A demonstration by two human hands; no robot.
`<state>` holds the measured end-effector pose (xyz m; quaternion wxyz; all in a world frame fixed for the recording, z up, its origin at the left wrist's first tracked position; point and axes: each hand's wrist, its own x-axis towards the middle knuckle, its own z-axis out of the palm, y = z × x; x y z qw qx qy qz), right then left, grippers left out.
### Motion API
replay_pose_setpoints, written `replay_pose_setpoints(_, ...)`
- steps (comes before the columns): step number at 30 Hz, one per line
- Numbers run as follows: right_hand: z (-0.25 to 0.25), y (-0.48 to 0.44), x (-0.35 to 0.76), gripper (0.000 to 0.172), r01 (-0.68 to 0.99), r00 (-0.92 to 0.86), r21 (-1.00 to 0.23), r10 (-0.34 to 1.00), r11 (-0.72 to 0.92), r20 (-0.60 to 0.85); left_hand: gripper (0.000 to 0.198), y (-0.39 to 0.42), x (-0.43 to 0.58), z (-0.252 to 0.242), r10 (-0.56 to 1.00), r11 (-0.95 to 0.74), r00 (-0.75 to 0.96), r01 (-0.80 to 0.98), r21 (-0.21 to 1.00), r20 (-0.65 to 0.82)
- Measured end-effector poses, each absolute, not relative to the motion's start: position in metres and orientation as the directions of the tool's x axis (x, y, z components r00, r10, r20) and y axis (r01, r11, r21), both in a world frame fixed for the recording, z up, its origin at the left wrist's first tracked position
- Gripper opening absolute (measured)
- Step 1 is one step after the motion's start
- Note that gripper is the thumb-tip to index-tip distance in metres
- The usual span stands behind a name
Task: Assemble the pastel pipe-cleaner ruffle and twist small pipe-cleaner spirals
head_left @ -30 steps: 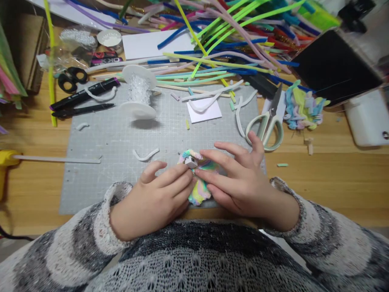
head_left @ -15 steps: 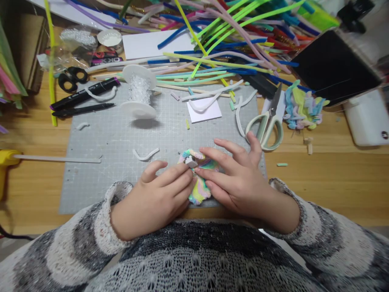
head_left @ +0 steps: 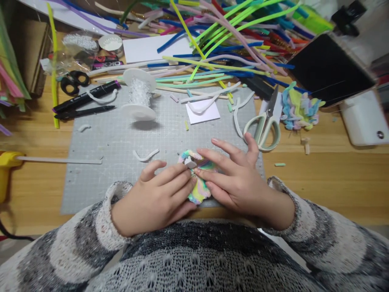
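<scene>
Both hands meet over a small fuzzy pastel piece (head_left: 199, 191) in yellow, pink and blue, which looks bent from pipe cleaners. My left hand (head_left: 154, 198) presses its fingertips against the piece's left side, thumb raised. From the right, my right hand (head_left: 237, 178) pinches it with index finger and thumb side, the other fingers spread. A small white and grey block-like part (head_left: 190, 162) sits at the top of the piece near the left fingertips. Fingers cover much of the piece. Underneath lies a grey cutting mat (head_left: 97, 182).
Scissors (head_left: 267, 125) lie beyond my right fingers, near a ruffled pastel piece (head_left: 299, 107). A bead spool (head_left: 139, 95), markers (head_left: 88, 97) and a white scrap (head_left: 146, 155) lie ahead. A yellow glue gun (head_left: 7, 160) is left; pipe cleaners (head_left: 219, 40) pile up behind.
The view has shifted very slightly. Both hands keep nearly the same hold on the pastel piece.
</scene>
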<state>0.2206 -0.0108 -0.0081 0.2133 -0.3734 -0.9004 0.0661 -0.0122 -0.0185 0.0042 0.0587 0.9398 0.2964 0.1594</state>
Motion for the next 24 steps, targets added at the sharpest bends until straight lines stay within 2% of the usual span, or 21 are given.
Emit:
replay_pose_setpoints(3,-0.004,-0.012,0.222,0.019,0.628,-0.621,-0.285,0.687,0.724,0.377,0.036,-0.015,-0.015,0.009,0.559,-0.829,0.768,0.509,0.233,0.313)
replay_pose_setpoints(7,-0.002,-0.013,0.221,0.019,0.628,-0.623,-0.286,0.688,0.724,0.373,0.019,-0.01,-0.018,0.01,0.62,-0.78,0.677,0.589,0.214,0.397)
replay_pose_setpoints(14,-0.006,-0.013,0.219,0.019,0.625,-0.613,-0.306,0.694,0.718,0.376,0.029,-0.011,-0.018,0.006,0.655,-0.744,0.634,0.636,0.205,0.41)
replay_pose_setpoints(17,-0.005,-0.011,0.216,0.015,0.653,-0.55,-0.351,0.739,0.671,0.389,0.02,-0.011,-0.013,0.006,0.752,-0.647,0.525,0.703,0.294,0.399)
replay_pose_setpoints(20,-0.006,-0.009,0.212,0.013,0.685,-0.512,-0.386,0.786,0.617,0.347,0.011,-0.008,-0.008,0.007,0.827,-0.56,0.462,0.727,0.398,0.32)
replay_pose_setpoints(22,-0.007,-0.009,0.21,0.016,0.7,-0.513,-0.386,0.799,0.601,0.315,0.008,-0.007,-0.005,0.008,0.825,-0.56,0.467,0.748,0.356,0.317)
replay_pose_setpoints(24,-0.008,-0.009,0.21,0.019,0.709,-0.516,-0.381,0.805,0.593,0.293,0.007,-0.007,-0.004,0.008,0.802,-0.578,0.483,0.775,0.254,0.352)
